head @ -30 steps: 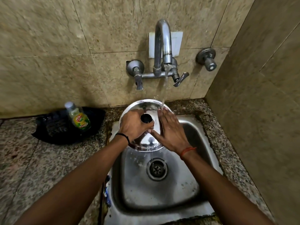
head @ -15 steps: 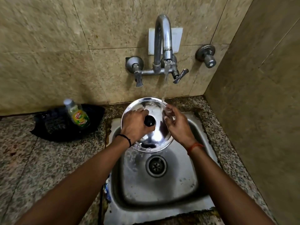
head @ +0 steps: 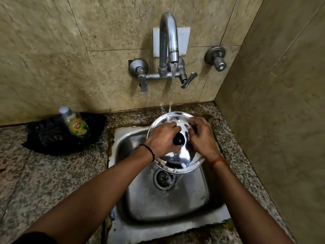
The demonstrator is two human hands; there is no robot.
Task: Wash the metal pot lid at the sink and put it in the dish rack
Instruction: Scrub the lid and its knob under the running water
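The round shiny metal pot lid with a black knob is held tilted over the steel sink. My left hand grips it at the knob. Water from the tap falls onto the lid's far rim. My right hand lies on the lid's upper right surface with curled fingers, rubbing it under the stream. No dish rack is in view.
A dish-soap bottle stands in a black tray on the granite counter left of the sink. Tiled walls close in behind and on the right. A drain sits in the sink under the lid.
My right hand slid from flat on the lid's middle up to its far right edge, fingers curling. The lid stays under the stream, held by my left hand.
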